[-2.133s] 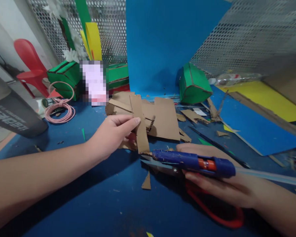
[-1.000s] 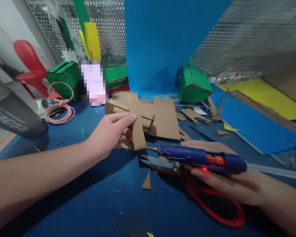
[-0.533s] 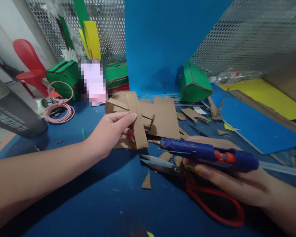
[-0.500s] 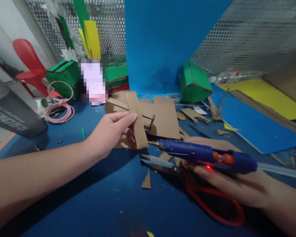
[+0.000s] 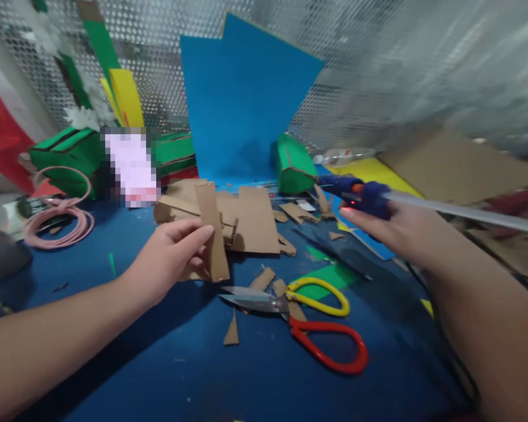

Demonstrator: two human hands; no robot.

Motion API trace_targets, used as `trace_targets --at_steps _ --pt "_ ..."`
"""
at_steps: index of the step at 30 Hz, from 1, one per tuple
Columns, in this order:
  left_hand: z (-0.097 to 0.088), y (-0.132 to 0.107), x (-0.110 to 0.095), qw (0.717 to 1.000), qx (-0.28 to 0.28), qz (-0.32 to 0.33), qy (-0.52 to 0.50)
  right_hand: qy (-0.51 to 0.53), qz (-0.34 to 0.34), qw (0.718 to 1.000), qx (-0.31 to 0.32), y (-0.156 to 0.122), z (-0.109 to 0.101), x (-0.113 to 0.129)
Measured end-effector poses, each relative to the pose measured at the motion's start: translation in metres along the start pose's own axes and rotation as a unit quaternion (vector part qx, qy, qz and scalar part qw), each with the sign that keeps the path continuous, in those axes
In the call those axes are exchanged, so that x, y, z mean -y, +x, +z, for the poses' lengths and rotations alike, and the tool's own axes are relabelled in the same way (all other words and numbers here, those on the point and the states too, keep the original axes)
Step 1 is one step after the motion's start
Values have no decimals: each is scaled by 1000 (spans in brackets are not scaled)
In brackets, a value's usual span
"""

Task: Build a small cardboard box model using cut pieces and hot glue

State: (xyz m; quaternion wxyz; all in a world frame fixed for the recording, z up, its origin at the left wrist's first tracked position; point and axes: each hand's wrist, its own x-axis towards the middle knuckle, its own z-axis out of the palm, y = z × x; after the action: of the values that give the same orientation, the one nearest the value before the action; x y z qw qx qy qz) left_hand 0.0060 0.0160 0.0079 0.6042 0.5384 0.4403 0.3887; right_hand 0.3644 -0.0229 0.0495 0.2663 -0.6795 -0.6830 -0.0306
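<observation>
Between thumb and fingers, my left hand (image 5: 169, 255) pinches a narrow cardboard strip (image 5: 213, 237), held upright over the table. Behind that strip stand a larger cardboard piece (image 5: 257, 223) and other folded cardboard. My right hand (image 5: 405, 228) is closed round a blue glue gun (image 5: 356, 196), its red light on and a long clear glue stick (image 5: 462, 212) running out of the back. The gun's nozzle points left, near a green cardboard box (image 5: 294, 165). Below both hands lie scissors (image 5: 286, 305) with one yellow and one red handle, blades parted.
Cardboard scraps (image 5: 231, 331) are scattered on the blue table (image 5: 158, 363). A pink coiled cable (image 5: 59, 225) and another green box (image 5: 68, 158) are at left. A tall blue board (image 5: 246, 99) stands behind. Yellow sheet (image 5: 382, 176) and brown cardboard (image 5: 457, 158) lie at right.
My right hand has carried the glue gun away from the strip, back and to the right, uncovering the scissors' handles. My left hand still holds the strip. The view has turned rightward.
</observation>
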Motion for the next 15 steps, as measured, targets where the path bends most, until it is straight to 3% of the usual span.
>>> trace_targets --at_steps 2,4,7,9,12,15 --pt "-2 2 2 1000 0 1 8 -73 51 996 30 7 -16 -15" --pt "-4 4 4 1000 2 5 24 -134 56 987 76 5 -23 -32" --pt "-4 5 3 999 -2 17 45 -164 75 978 102 -9 -19 -54" --pt "-2 4 1 998 -17 21 60 -165 62 980 88 -19 -14 -62" --pt "2 0 -4 995 -20 27 89 -177 29 983 41 -26 -11 -50" --pt "6 -5 -9 996 20 23 88 -108 -2 993 40 -22 -7 -2"
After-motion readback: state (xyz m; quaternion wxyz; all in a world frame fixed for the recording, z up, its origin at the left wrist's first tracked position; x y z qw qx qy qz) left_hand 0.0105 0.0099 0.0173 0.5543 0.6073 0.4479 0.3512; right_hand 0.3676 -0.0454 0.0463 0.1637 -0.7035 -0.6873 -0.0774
